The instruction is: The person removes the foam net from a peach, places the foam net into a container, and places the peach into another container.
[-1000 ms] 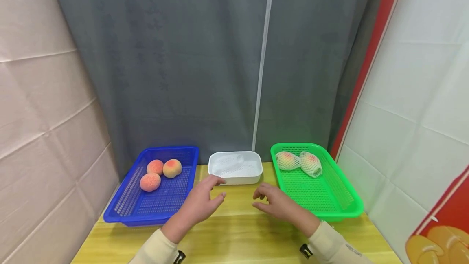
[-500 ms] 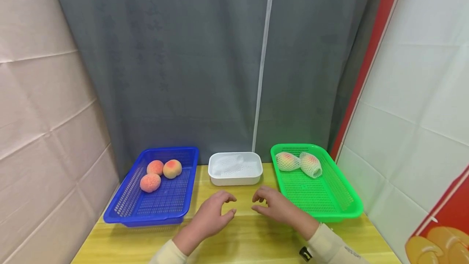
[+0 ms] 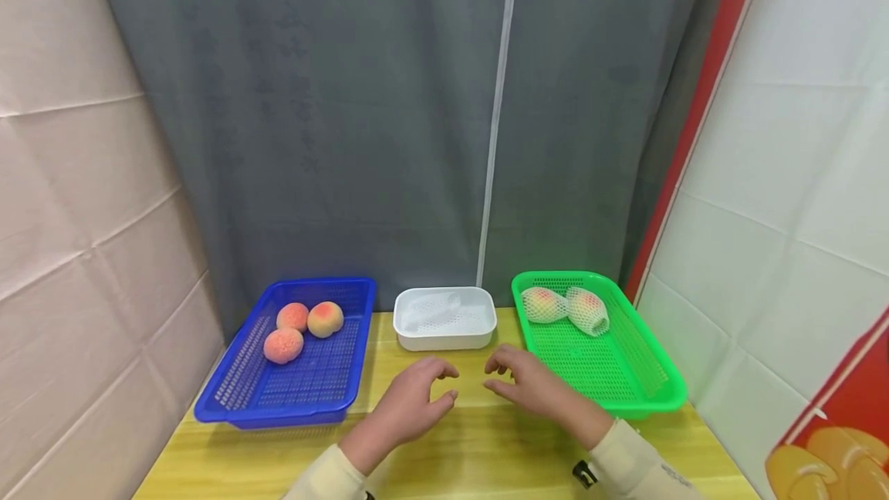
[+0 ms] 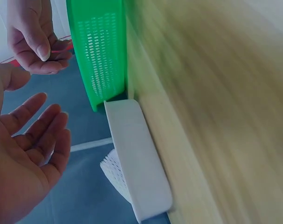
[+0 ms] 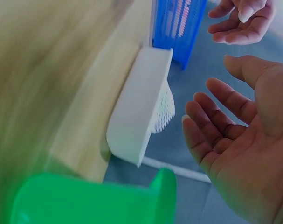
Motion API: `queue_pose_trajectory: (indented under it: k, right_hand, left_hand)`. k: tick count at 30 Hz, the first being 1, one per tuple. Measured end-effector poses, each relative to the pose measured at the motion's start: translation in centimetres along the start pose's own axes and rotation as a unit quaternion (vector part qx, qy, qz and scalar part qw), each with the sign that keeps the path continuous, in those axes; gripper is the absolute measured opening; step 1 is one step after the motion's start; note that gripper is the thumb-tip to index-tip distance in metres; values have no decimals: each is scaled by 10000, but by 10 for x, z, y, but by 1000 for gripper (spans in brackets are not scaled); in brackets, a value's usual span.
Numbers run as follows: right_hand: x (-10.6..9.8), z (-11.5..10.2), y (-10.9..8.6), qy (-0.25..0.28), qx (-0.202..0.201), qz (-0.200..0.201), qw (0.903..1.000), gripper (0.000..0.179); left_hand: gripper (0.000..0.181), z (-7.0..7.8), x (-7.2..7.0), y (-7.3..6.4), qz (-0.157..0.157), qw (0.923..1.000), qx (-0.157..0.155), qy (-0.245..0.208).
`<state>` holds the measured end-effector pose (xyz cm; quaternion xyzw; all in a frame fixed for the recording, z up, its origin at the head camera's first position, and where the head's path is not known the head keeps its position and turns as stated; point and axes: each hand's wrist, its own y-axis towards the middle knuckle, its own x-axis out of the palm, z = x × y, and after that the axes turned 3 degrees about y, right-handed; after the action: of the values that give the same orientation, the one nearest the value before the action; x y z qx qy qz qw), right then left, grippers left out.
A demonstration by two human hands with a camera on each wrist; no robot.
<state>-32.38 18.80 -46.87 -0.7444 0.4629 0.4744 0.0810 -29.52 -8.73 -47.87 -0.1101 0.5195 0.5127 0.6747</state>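
My left hand (image 3: 415, 401) hovers over the table in front of the white tray (image 3: 444, 342), fingers loosely curled around nothing. Facing it, my right hand (image 3: 531, 386) also holds nothing; it is nearest to the green basket (image 3: 590, 400). Inside the white tray lies a white foam fruit net (image 3: 434, 311), whose mesh end (image 4: 114, 173) sticks up past the rim in the left wrist view. Three peaches, one of them a yellowish peach (image 3: 325, 319), sit together in the blue basket (image 3: 278, 415). Two peaches in foam nets, including a netted peach (image 3: 588, 310), rest at the back of the green basket.
The wooden table (image 3: 458, 454) carries both baskets and the tray, which stands between them at the back. A grey curtain (image 3: 361, 137) hangs right behind. Pale panels (image 3: 90, 253) rise at the left, and a white wall (image 3: 764, 199) at the right.
My left hand has drawn back from beside the white tray and moved right, closer to my right hand. The right hand has shifted slightly right. Baskets, peaches and tray stay put.
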Motion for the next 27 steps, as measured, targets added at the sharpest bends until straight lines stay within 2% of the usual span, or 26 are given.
queue_pose_trajectory:
  k: [11,18,22,27]
  right_hand:
    - [-40,24,-17,-10,610,480,9970,9]
    - [-61,33,-25,-124,815,770,9936,13]
    - [-68,37,-31,-247,886,801,9925,11]
    - [-72,39,-36,-257,835,876,9923,11]
  left_hand:
    - [27,25,26,40,-42,9987,483,-123]
    - [25,37,38,59,-113,9974,698,-120]
    - [24,42,46,67,-171,9963,816,-186]
    - [24,51,55,79,-246,9913,1288,62]
